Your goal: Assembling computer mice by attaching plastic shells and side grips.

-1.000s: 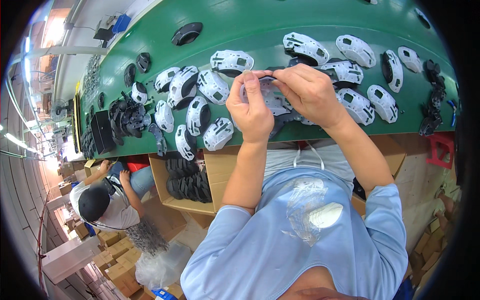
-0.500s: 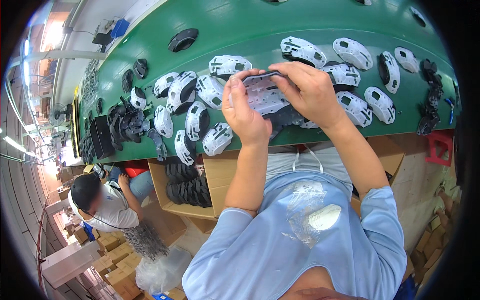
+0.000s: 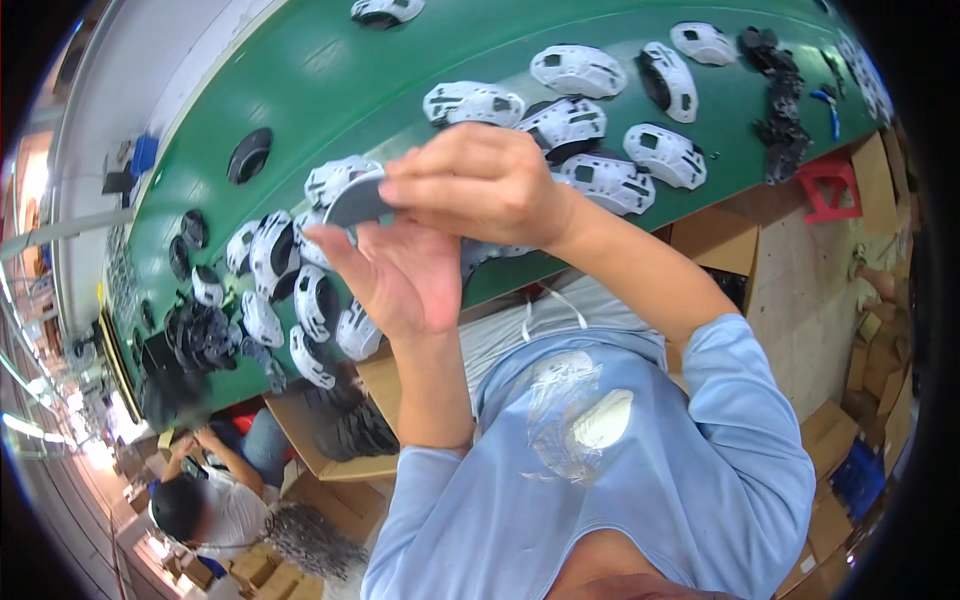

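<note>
Over the near part of the green table [image 3: 300, 75] my right hand [image 3: 490, 185] pinches a dark grey, curved shell part [image 3: 358, 202] by its edge, its smooth side showing. Beside it my left hand [image 3: 400, 275] lies palm up with the thumb spread. Its other fingers are partly hidden behind my right hand, and whether it touches the part I cannot tell. Several white shells with black backing lie around my hands, among them a white shell [image 3: 577, 72] farther off and a white shell [image 3: 664, 156] to the right.
Dark parts [image 3: 205, 335] are heaped at the left. A line of black parts [image 3: 782, 110] and a blue-handled tool [image 3: 828, 100] lie at the right. Below the table edge are a carton [image 3: 380, 385] with black parts and a red stool [image 3: 828, 190]. A co-worker [image 3: 225, 500] sits lower left.
My hands have moved left with the part, which has been turned from its white inner face to its dark side. The left hand has opened from its grip. The view has shifted right.
</note>
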Demonstrator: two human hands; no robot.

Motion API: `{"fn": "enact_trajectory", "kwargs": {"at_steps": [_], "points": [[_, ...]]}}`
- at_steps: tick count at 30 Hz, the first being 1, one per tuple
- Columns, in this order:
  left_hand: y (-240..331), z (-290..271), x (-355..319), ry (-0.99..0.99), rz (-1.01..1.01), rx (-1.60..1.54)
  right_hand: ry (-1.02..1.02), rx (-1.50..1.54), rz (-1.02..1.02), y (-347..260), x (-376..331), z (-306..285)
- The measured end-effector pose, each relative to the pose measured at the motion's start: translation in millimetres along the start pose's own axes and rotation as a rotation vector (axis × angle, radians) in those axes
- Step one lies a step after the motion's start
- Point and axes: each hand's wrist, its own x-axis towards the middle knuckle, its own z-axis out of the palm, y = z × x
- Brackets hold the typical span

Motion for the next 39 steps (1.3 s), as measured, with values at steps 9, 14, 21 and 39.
{"fn": "enact_trajectory", "kwargs": {"at_steps": [9, 14, 21, 39], "points": [[71.0, -46.5, 16.6, -0.309, 0.203, 0.327, -0.752, 0.07, 0.202, 3.8, 17.1, -56.2], [82.6, -59.9, -5.2, -0.216, 0.35, 0.587, -1.079, 0.123, 0.072, -26.6, -18.3, -21.1], [98.6, -72.9, -38.4, -0.668, -0.129, 1.428, -1.159, -0.189, 0.19, -3.6, -15.2, -22.0], [28.2, -51.0, -4.6, -0.57, -0.249, 0.573, 0.058, 0.725, 0.756, -33.6, -26.9, -19.5]]}}
